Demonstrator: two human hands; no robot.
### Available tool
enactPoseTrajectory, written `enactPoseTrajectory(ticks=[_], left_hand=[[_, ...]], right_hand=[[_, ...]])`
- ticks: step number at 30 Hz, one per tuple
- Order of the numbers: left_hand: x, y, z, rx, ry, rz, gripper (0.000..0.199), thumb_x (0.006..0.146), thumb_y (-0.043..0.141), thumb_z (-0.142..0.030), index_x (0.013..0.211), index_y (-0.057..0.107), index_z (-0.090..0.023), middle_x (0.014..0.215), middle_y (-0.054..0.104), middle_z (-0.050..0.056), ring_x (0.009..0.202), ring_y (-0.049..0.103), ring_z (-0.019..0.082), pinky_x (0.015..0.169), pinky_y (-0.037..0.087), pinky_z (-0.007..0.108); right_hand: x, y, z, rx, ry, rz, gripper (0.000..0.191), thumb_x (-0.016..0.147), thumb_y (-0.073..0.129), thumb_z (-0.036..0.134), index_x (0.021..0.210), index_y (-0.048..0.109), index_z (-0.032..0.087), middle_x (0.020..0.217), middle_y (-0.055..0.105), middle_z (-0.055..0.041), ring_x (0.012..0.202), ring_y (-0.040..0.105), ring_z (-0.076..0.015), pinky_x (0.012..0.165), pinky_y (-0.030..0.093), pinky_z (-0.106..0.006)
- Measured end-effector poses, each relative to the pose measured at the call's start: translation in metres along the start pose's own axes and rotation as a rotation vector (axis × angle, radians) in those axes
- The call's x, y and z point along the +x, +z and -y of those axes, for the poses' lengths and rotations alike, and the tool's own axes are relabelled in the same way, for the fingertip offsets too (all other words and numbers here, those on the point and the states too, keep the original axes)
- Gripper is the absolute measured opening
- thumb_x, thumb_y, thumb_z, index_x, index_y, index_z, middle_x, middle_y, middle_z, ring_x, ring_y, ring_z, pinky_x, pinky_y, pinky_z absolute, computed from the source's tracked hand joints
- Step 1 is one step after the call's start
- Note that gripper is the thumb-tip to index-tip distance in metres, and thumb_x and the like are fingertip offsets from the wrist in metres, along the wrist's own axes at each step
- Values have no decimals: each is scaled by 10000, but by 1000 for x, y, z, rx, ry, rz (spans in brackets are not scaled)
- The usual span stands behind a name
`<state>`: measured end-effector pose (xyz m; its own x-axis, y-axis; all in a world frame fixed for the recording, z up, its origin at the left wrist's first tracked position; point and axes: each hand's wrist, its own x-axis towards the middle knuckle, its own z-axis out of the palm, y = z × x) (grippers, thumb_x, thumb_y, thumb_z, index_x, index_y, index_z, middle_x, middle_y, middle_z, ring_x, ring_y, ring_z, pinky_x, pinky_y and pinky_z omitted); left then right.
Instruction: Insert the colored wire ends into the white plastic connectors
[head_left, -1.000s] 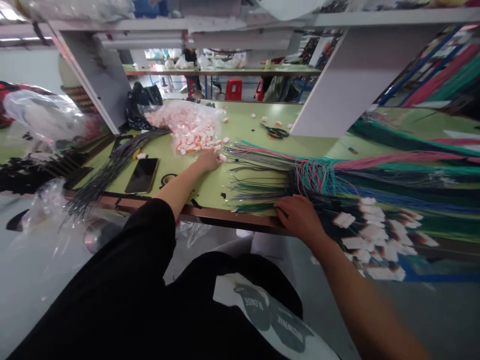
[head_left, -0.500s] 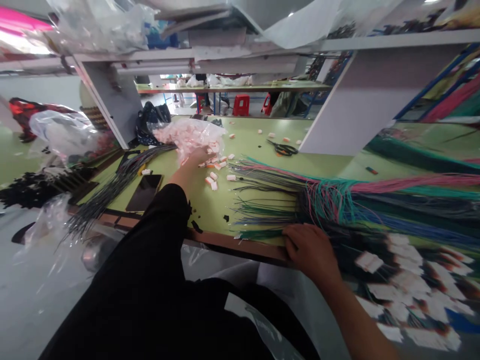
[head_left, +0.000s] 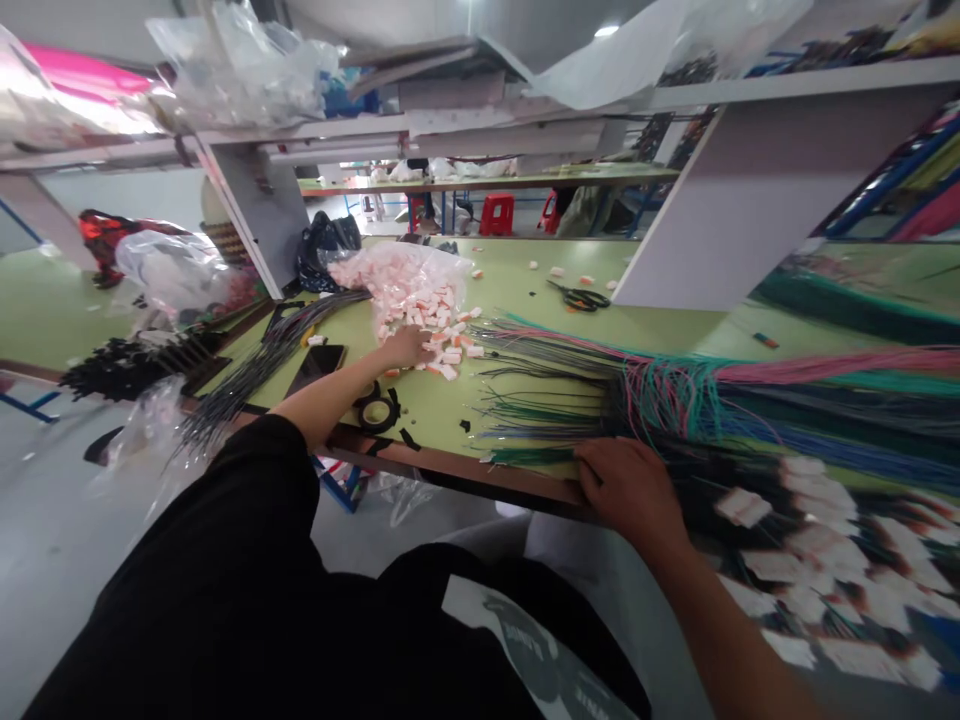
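Note:
My left hand [head_left: 407,347] is low over the loose white and orange connectors [head_left: 451,355], in front of an open clear bag [head_left: 409,272] full of them. Its fingertips touch the pile, and whether they hold a piece is too small to tell. My right hand [head_left: 626,488] rests at the table's front edge, fingers curled down beside the ends of green and blue wires [head_left: 540,455]. What those fingers hold, if anything, is hidden. Right of it lie dark cables with white connectors [head_left: 742,507]. Pink and teal wires [head_left: 675,385] stretch across the table to the right.
Black scissors [head_left: 579,297] lie near the white shelf panel [head_left: 697,210]. A roll of black tape [head_left: 379,410] and a dark phone [head_left: 315,370] are beside my left forearm. Grey wires [head_left: 262,360] hang over the front edge at left. A black bag [head_left: 328,250] stands behind.
My left hand has moved back from the bag toward me, and connectors are spread in front of it. The tape roll has come into view. My right hand stays at the edge; the view has shifted.

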<state>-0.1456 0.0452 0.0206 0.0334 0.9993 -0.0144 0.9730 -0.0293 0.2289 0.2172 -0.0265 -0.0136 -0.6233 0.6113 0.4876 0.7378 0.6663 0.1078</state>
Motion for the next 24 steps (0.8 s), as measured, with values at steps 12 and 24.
enactPoseTrajectory(ticks=[12, 24], left_hand=[[-76, -27, -55, -743, 121, 63, 370, 809, 527, -321, 1129, 593, -149, 913, 661, 79, 685, 585, 109, 653, 441, 253], [-71, 9, -109, -1541, -94, 460, 314, 711, 496, 58, 963, 596, -100, 708, 637, 12, 576, 592, 63, 633, 484, 223]], right_hand=[[12, 1, -1, 357, 148, -117, 234, 825, 435, 306, 814, 650, 213, 788, 699, -53, 764, 630, -211, 700, 454, -341], [42, 6, 43, 791, 264, -93, 138, 769, 491, 241, 818, 614, 203, 811, 677, -23, 709, 604, -152, 650, 462, -280]])
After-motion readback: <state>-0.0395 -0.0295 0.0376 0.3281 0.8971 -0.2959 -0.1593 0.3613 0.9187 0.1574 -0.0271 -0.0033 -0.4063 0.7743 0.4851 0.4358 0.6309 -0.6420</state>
